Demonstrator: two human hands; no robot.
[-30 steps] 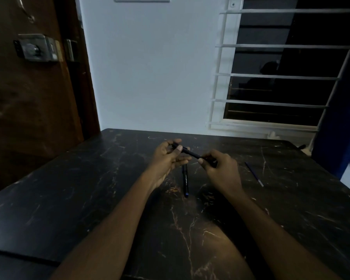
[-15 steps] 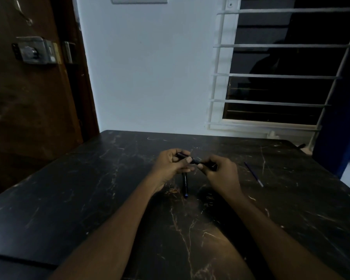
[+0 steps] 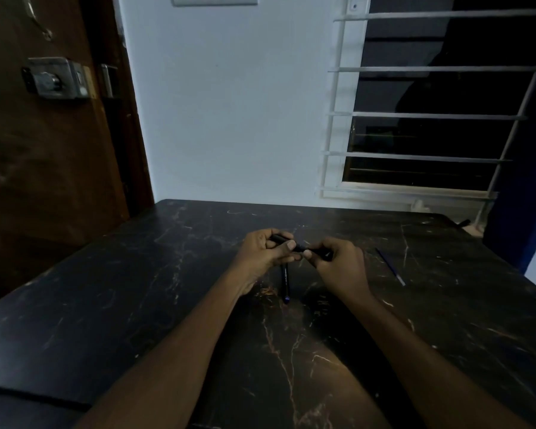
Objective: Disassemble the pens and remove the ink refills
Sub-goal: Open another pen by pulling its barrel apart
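A black pen (image 3: 298, 246) is held level above the dark marble table (image 3: 136, 305) by both hands. My left hand (image 3: 265, 253) grips its left end, my right hand (image 3: 338, 264) its right end, and the thumbs nearly meet at the middle. A second dark pen (image 3: 285, 283) lies on the table below the hands, its blue tip toward me. A thin blue ink refill (image 3: 390, 266) lies on the table to the right of my right hand.
The table runs back to a white wall (image 3: 229, 103). A brown door with a metal lock (image 3: 54, 78) stands at the left. A barred window (image 3: 430, 113) is at the right, and a blue curtain (image 3: 532, 196) hangs at the far right.
My hands have slid closer together along the held pen, so less of its barrel shows between them. The pen and the refill on the table have not moved.
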